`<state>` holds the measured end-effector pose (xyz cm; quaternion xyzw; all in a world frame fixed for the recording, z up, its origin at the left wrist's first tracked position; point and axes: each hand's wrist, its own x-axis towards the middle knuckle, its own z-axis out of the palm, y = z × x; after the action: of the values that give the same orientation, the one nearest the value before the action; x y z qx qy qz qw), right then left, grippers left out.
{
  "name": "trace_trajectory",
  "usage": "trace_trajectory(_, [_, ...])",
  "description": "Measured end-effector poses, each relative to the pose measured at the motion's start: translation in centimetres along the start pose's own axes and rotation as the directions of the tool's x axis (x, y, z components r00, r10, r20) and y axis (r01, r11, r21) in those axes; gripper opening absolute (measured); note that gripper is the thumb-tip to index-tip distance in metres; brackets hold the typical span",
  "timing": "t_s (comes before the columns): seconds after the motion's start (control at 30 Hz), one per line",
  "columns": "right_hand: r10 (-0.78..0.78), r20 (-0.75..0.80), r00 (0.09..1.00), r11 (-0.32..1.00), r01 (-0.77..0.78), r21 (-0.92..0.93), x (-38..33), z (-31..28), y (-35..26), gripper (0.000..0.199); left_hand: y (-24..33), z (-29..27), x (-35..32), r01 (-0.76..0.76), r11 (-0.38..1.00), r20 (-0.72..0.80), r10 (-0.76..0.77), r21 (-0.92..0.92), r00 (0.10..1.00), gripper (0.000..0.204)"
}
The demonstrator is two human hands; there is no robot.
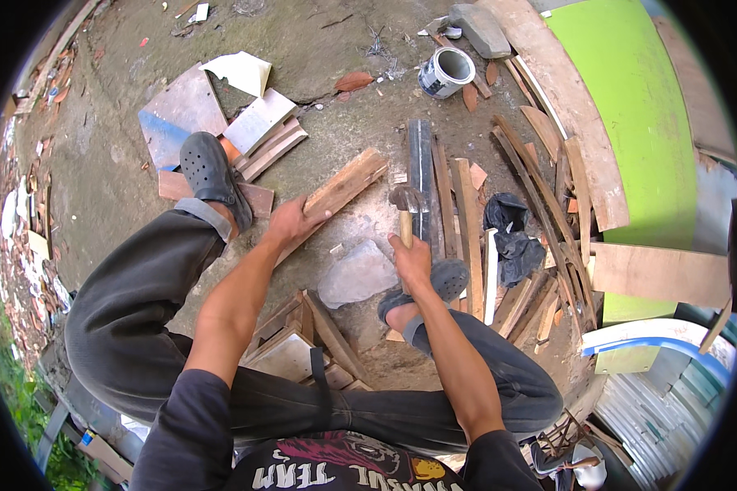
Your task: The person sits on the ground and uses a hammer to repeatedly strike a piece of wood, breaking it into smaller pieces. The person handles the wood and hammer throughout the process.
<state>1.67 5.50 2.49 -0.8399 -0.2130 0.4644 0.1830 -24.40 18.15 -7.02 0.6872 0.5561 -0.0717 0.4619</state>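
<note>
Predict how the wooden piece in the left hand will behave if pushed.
The wooden piece is likely stiff, since it looks thick and runs straight beyond the left hand. It should slide rather than roll, given its flat, squared faces. Its rough-looking surface probably grips well, though it may splinter.

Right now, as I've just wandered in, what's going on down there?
A person's left hand holds a thick piece of wood at a slant. The right hand grips a short-handled hammer, its head over a long dark bar; whether the two touch is hard to tell. A pale stone lies on the ground between the feet, with loose wooden strips to the right and an open tin farther ahead.
</note>
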Motion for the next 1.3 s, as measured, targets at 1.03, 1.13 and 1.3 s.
trace_trajectory(1.03, [-0.281,-0.349,0.894,0.877,0.387,0.284,-15.0,-25.3,-15.5,0.033,31.2,-14.6,-2.7,-0.606,0.764,-0.536,0.615,0.222,0.578,0.076])
trace_trajectory(1.13, [-0.321,-0.373,0.871,0.855,0.435,0.282,-14.1,-26.0,-16.1,0.036,34.3,-18.6,-4.3,-0.596,0.735,-0.5,0.667,0.324,0.552,0.074])
trace_trajectory(1.3, [-0.289,-0.353,0.89,0.881,0.392,0.266,-12.8,-24.9,-15.0,0.035,32.4,-23.3,-5.7,-0.392,0.688,-0.2,0.613,0.611,0.765,0.068])
